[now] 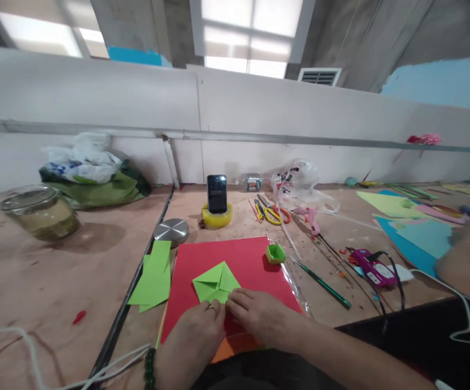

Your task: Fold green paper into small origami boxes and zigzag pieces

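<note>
A square of green paper [220,280], its corners folded in toward the middle, lies on a stack of coloured paper with a red sheet [202,252] on top. My left hand [196,333], with a ring and a green bead bracelet, has its fingers closed on the paper's near corner. Close beside it, my right hand [261,314] bends its fingers over the near right edge, pressing the same paper. The fingertips of both hands are partly hidden. Toward the red sheet's far right corner stands a small folded green paper box [275,254].
Green paper strips [153,279] lie at left, near a metal lid [172,231]. A phone [217,194] stands on a yellow tape roll [217,216]. To the right are scissors [273,215], a pink glue gun [311,219], a green pen-like tool [326,286], a purple power strip [375,268] and another person's hand [466,260].
</note>
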Available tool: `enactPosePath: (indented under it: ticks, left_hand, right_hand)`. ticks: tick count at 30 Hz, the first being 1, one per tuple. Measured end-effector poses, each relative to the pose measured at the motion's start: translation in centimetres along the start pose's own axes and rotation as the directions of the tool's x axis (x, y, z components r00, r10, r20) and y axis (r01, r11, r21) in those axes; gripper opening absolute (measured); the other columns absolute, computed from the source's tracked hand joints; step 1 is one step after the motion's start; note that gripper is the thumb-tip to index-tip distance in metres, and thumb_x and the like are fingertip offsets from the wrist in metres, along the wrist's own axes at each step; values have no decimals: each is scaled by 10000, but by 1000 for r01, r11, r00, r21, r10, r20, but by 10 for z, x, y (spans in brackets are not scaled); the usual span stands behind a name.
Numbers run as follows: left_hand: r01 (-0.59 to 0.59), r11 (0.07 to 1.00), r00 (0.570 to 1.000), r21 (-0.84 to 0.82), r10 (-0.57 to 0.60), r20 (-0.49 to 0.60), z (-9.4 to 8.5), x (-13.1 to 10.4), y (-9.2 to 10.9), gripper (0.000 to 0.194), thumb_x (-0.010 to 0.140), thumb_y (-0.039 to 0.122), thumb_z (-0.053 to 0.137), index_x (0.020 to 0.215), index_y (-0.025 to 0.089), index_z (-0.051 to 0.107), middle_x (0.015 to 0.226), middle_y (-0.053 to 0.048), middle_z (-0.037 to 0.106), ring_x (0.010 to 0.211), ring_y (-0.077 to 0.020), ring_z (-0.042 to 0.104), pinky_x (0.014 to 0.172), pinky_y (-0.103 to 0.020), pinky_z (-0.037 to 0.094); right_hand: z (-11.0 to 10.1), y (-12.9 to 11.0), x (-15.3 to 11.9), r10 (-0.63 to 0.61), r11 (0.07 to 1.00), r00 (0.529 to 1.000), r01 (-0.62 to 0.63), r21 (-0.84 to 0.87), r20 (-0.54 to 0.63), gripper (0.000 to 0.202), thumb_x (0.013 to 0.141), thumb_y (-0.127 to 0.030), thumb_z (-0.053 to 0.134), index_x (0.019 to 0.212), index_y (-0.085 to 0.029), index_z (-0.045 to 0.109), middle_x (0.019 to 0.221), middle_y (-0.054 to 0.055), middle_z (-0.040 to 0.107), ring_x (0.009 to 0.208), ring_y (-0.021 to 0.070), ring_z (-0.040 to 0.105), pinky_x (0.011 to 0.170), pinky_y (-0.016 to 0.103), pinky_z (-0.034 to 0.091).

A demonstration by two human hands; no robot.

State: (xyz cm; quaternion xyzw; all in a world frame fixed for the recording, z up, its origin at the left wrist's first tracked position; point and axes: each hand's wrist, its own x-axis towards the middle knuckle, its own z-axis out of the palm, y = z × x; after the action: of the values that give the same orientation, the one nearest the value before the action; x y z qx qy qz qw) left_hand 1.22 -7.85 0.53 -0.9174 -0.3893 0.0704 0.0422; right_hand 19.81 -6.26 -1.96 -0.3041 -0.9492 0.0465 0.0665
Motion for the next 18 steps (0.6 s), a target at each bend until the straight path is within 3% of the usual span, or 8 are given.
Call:
enactPosePath:
  ticks: [5,8,10,12,14,15,16,18]
  left_hand:
    - [27,964,982,-265,24,188,-34,7,-16,261,888,345,572,1026,136,646,977,-120,679,889,-272,641,755,-368,511]
    - [-24,948,979,-316,86,183,-37,11,-30,183,867,306,594,943,154,660,963,-101,671,911,-267,630,776,-359,504]
    - [-21,930,991,-367,69,116,-30,12,-42,186,809,315,659,911,159,654,967,-91,664,913,-257,624,789,-351,501]
    - [-25,886,999,-463,31,5,-21,13,-56,410,674,383,777,993,165,640,1070,-106,644,981,-269,604,843,-370,494]
    - [-97,799,989,-594,12,-145,-14,16,-71,786,555,411,843,1242,171,546,1302,-163,547,1153,-304,539,953,-412,452]
    - [-127,747,980,-652,-5,-197,-11,18,-77,867,540,422,845,1303,187,507,1353,-166,520,1194,-315,517,986,-437,428]
    - [-148,687,975,-711,-21,-223,-10,22,-82,819,571,420,825,1300,202,523,1341,-152,549,1181,-313,534,994,-446,421]
    - [-151,530,977,-834,-49,-208,-9,31,-89,422,730,390,708,1115,221,672,1117,-92,708,1004,-273,642,933,-411,466]
  right_hand:
    - [-26,-1,10,31,997,989,-20,-75,144,104,918,-113,515,1019,-120,535,943,78,636,807,191,608,605,277,432]
    - [-28,-3,16,-13,985,984,43,-166,177,80,910,-103,512,979,-103,552,895,86,651,785,220,617,579,300,426]
    - [-24,1,19,-51,980,985,81,-180,164,77,905,-100,511,966,-102,558,871,85,662,767,219,625,583,301,429]
    - [-19,10,21,-52,985,992,70,-157,111,99,902,-95,504,984,-108,558,836,75,672,731,200,633,584,287,431]
    - [-18,21,24,17,995,1000,-16,-103,3,131,897,-89,490,997,-125,566,797,62,680,687,181,638,581,271,431]
    - [-20,25,26,65,996,995,-69,-50,-71,148,892,-89,484,1000,-136,574,789,55,685,678,175,641,586,265,436]
    - [-22,30,29,110,994,982,-108,25,-151,168,887,-92,480,1009,-150,581,805,52,692,691,170,649,604,261,447]
    - [-29,36,35,185,966,933,-115,231,-309,207,885,-122,477,1054,-180,582,858,42,704,748,162,661,661,259,475]
